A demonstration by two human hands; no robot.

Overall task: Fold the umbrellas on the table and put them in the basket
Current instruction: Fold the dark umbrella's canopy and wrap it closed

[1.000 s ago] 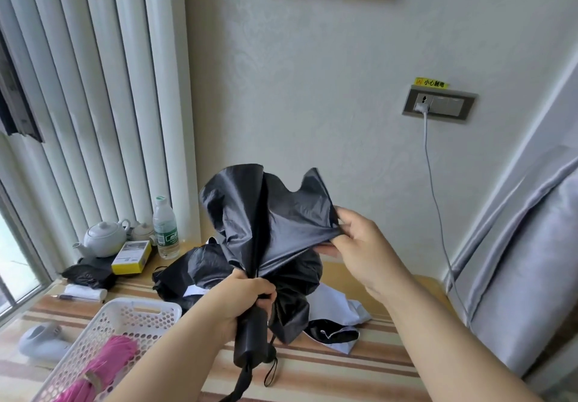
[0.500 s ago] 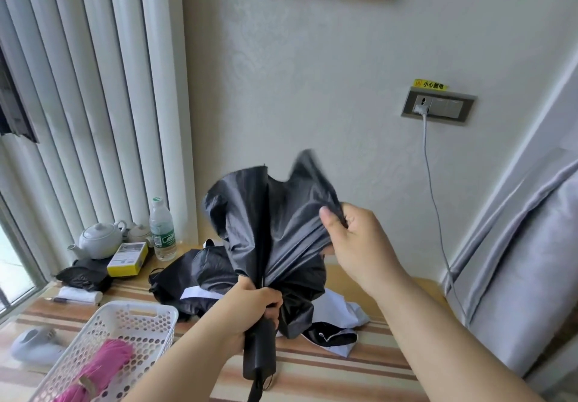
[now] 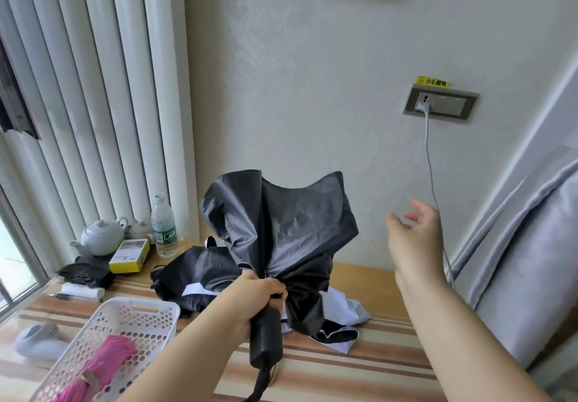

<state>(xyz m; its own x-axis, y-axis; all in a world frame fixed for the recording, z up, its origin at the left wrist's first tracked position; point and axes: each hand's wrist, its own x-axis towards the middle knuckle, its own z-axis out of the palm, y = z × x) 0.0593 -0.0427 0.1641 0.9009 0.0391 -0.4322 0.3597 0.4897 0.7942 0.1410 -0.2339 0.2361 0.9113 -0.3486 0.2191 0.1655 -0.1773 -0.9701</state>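
The left hand [image 3: 261,292] grips the black umbrella [image 3: 278,232] above the basket [image 3: 125,317]; the right hand [image 3: 413,239] — wide, empty — should gather each loose flap evenly.

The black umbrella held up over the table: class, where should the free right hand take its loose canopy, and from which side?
Probably the canopy's right edge on the black umbrella, reached from the right: it flares toward the open right hand, while the left hand grips above the handle.

Pale textured wall [image 3: 312,88]; white vertical blinds [image 3: 93,104]; grey curtain [image 3: 525,245].
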